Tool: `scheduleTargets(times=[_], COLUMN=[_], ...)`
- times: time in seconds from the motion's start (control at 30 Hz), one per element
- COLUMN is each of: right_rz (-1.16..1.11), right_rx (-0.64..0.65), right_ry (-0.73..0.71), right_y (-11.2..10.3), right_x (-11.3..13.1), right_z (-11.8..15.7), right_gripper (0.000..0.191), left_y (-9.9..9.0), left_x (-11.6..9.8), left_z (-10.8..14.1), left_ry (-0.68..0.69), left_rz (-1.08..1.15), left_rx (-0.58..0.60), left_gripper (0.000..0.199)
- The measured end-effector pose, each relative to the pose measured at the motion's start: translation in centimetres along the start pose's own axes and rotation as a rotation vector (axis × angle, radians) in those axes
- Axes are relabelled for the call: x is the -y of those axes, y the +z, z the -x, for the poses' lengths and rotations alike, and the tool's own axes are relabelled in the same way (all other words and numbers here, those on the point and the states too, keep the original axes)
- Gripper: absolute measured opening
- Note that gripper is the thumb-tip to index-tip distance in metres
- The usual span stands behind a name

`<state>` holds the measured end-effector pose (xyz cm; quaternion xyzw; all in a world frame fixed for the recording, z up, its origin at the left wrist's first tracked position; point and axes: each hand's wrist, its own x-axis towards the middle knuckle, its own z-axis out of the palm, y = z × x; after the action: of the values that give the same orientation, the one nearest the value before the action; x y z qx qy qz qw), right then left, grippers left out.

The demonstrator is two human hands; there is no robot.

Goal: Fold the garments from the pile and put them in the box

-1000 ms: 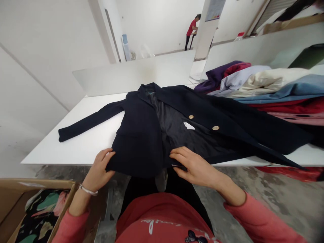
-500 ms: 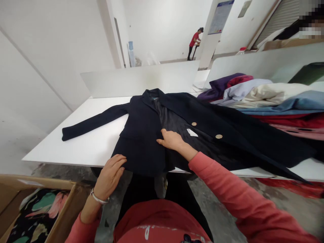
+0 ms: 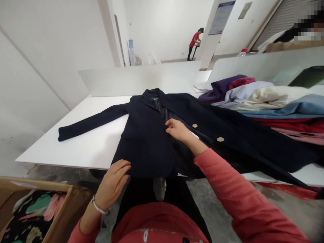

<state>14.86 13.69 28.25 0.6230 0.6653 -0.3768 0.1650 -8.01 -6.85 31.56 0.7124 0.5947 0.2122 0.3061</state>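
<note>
Head view gives me a dark jacket (image 3: 146,145) lying open on the white table (image 3: 83,148), collar away from me, its hem overhanging the near edge. One sleeve stretches out to the left; the side with two gold buttons (image 3: 220,139) spreads right, beside a pile of clothes (image 3: 273,98). I see the right hand (image 3: 178,130) at the jacket's front edge, thumb and fingers curled narrow, though I cannot tell whether cloth is pinched between them. A white tag (image 3: 194,134) shows partly behind that wrist. The left hand (image 3: 115,180) touches the lower left corner, fingers close together; its thumb is hidden, so I cannot tell whether it grips. Below that hand, to the left, stands a box (image 3: 58,187) with patterned cloth (image 3: 32,216) inside.
</note>
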Motion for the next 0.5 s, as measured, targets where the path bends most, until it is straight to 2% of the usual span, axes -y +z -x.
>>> scheduleTargets(times=[0.17,0.3,0.4,0.5], right_rz=[0.098,0.111,0.121,0.121], right_rx=[0.044,0.052,0.041,0.015], right_ry=[0.008,-0.013,-0.039,-0.074], right_y=[1.2,2.2,2.3,1.9], right_x=[-2.2,-2.6,-2.2,-2.0], right_z=[0.4,0.6,1.0,2.2], right_gripper=[0.028,0.029,0.027,0.025], left_y=[1.2,0.9,1.1,2.7], left_x=[-1.0,-1.7,-3.1,-5.1], left_z=[0.0,-0.4,-1.9,-3.8], left_ry=[0.090,0.117,0.170,0.235], left_rz=[-0.075,-0.053,-0.008,0.009], left_rx=[0.160,0.187,0.183,0.232], left_gripper=[0.023,0.029,0.041,0.047])
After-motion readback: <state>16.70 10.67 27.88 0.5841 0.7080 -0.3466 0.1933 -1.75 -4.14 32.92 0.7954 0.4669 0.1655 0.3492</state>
